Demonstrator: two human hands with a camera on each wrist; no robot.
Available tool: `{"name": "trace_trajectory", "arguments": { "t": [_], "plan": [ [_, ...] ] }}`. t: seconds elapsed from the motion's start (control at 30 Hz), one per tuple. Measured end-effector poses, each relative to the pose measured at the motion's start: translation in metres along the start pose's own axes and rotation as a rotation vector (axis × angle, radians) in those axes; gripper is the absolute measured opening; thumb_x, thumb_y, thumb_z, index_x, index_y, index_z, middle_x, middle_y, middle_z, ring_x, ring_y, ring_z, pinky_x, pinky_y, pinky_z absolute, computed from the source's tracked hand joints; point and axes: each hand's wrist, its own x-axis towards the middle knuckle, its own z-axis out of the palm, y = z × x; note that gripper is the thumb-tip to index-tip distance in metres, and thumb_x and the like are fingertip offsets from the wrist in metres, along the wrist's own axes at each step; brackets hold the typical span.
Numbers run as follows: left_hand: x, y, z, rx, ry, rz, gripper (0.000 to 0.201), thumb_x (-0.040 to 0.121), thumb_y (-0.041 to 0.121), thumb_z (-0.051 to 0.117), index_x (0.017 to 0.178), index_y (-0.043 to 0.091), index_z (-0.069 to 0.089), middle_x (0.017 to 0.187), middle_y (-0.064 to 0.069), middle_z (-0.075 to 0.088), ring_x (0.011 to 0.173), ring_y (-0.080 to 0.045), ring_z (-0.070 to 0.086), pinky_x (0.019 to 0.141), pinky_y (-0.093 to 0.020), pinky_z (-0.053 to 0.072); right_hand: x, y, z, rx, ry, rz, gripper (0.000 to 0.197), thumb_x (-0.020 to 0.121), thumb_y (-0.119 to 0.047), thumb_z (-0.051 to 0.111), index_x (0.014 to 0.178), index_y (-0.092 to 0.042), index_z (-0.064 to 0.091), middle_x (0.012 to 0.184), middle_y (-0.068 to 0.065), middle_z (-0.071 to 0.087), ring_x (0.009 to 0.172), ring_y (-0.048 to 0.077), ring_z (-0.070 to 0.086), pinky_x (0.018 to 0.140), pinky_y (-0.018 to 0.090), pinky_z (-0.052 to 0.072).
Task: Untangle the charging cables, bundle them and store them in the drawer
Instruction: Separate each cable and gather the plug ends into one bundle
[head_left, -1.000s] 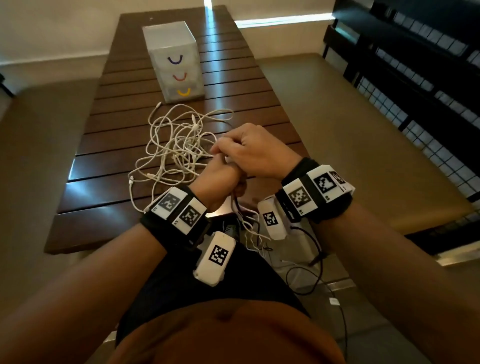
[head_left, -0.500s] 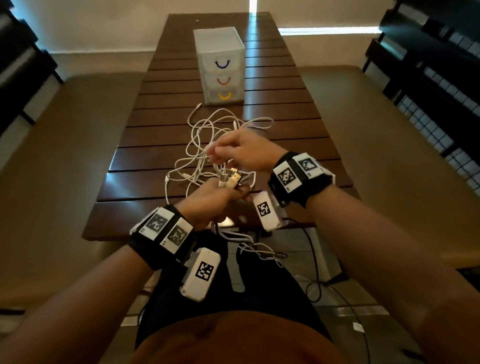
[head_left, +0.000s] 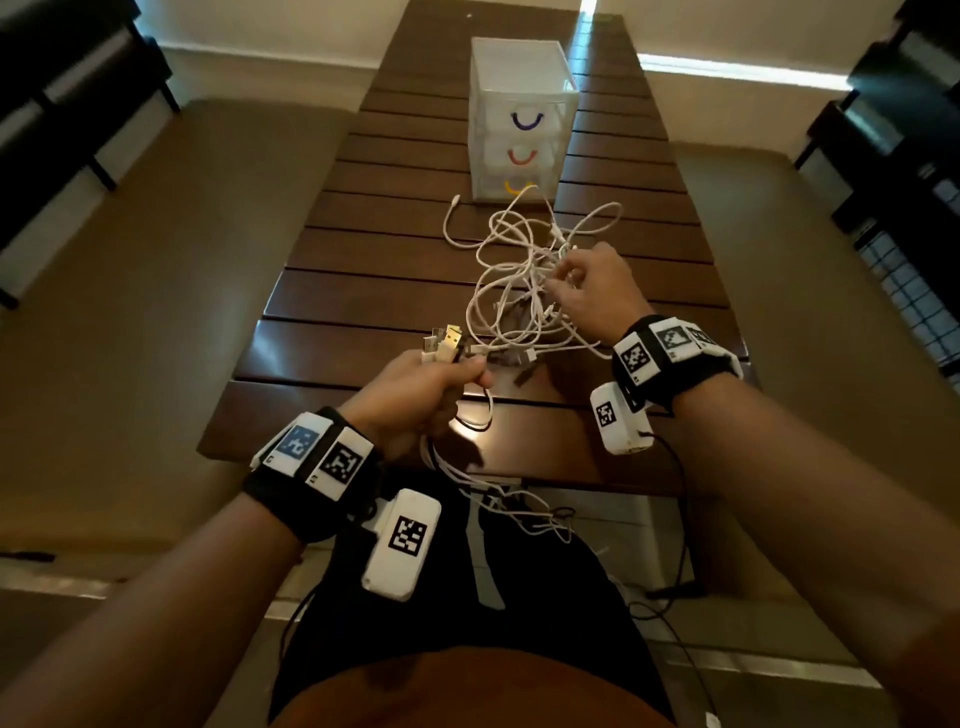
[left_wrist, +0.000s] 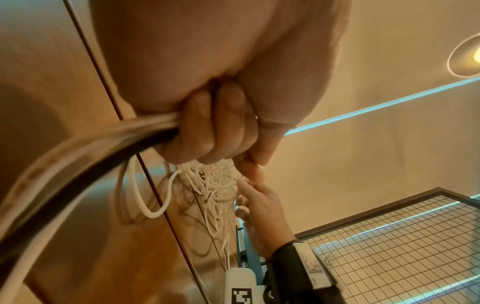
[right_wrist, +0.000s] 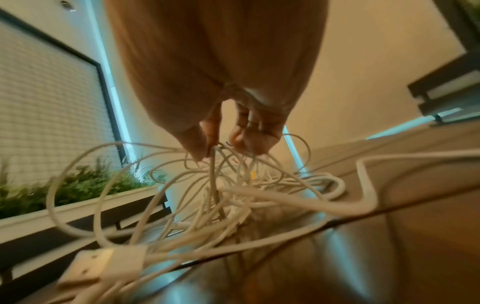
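Note:
A tangle of white charging cables (head_left: 524, 280) lies on the dark slatted table (head_left: 363, 291), in front of a small translucent drawer unit (head_left: 519, 119) with purple, red and yellow handles. My left hand (head_left: 421, 389) grips a bunch of cable ends near the table's front edge; USB plugs (head_left: 444, 340) stick up out of the fist, and cable hangs down from it toward my lap. In the left wrist view the fingers (left_wrist: 218, 127) are curled tight round the cables (left_wrist: 145, 123). My right hand (head_left: 592, 291) pinches strands of the tangle (right_wrist: 215, 185) between thumb and fingertips (right_wrist: 207, 142).
Padded benches (head_left: 171, 312) run along both sides of the table. Dark shelving and a wire grid panel (head_left: 909, 291) stand at the right. Black wires from the wrist cameras hang below the table's front edge (head_left: 675, 519). A planter with green plants (right_wrist: 78, 185) shows in the right wrist view.
My hands have come apart. The right hand moved forward into the tangle. The left hand stayed near the front edge with the plugs sticking up.

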Motion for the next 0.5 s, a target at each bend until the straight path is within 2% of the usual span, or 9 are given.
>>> {"name": "trace_trajectory", "arguments": {
  "t": [0.07, 0.13, 0.2, 0.3, 0.4, 0.5],
  "plan": [
    [0.004, 0.0, 0.0, 0.007, -0.009, 0.003, 0.022, 0.098, 0.021, 0.052, 0.085, 0.009, 0.066, 0.049, 0.008, 0.024, 0.04, -0.007, 0.019, 0.042, -0.023, 0.012, 0.0, 0.003, -0.002, 0.012, -0.062, 0.048, 0.009, 0.089, -0.02, 0.061, 0.085, -0.014, 0.066, 0.084, 0.005, 0.061, 0.082, 0.022, 0.059, 0.072, 0.025, 0.041],
    [0.01, 0.0, -0.001, -0.018, -0.001, 0.002, 0.021, 0.098, 0.019, 0.052, 0.089, 0.007, 0.067, 0.05, 0.007, 0.024, 0.04, -0.006, 0.018, 0.043, -0.024, 0.011, 0.0, 0.006, -0.003, -0.054, -0.157, 0.049, 0.015, 0.09, -0.012, 0.053, 0.093, -0.012, 0.068, 0.091, 0.006, 0.066, 0.089, 0.023, 0.06, 0.077, 0.025, 0.042],
    [0.016, 0.0, -0.001, -0.044, 0.01, -0.01, 0.021, 0.098, 0.019, 0.051, 0.091, 0.007, 0.067, 0.049, 0.008, 0.024, 0.039, -0.006, 0.018, 0.045, -0.025, 0.008, 0.0, 0.009, -0.004, -0.103, -0.185, 0.034, 0.023, 0.091, -0.01, 0.049, 0.098, -0.013, 0.071, 0.102, 0.007, 0.068, 0.098, 0.024, 0.06, 0.082, 0.026, 0.043],
    [0.021, 0.0, -0.001, -0.045, 0.013, -0.023, 0.021, 0.098, 0.019, 0.051, 0.09, 0.009, 0.068, 0.049, 0.008, 0.024, 0.038, -0.005, 0.018, 0.046, -0.026, 0.007, 0.002, 0.006, -0.004, -0.202, -0.21, 0.009, 0.02, 0.09, -0.021, 0.057, 0.099, -0.017, 0.074, 0.101, 0.004, 0.068, 0.096, 0.024, 0.061, 0.08, 0.027, 0.044],
    [0.021, -0.001, -0.002, -0.04, 0.012, -0.025, 0.021, 0.098, 0.019, 0.051, 0.089, 0.009, 0.068, 0.049, 0.008, 0.025, 0.038, -0.006, 0.018, 0.044, -0.025, 0.009, 0.005, 0.003, 0.0, -0.274, -0.286, -0.013, 0.024, 0.086, -0.016, 0.055, 0.099, -0.02, 0.075, 0.103, 0.009, 0.068, 0.095, 0.029, 0.062, 0.08, 0.031, 0.049],
    [0.02, -0.002, -0.005, -0.062, 0.024, -0.03, 0.02, 0.098, 0.018, 0.05, 0.093, 0.006, 0.066, 0.048, 0.008, 0.025, 0.037, -0.005, 0.019, 0.037, -0.019, 0.014, 0.004, -0.001, -0.001, -0.273, -0.326, 0.012, 0.024, 0.085, -0.014, 0.054, 0.099, -0.016, 0.074, 0.104, 0.012, 0.067, 0.097, 0.03, 0.061, 0.082, 0.032, 0.048]
  ]
}}
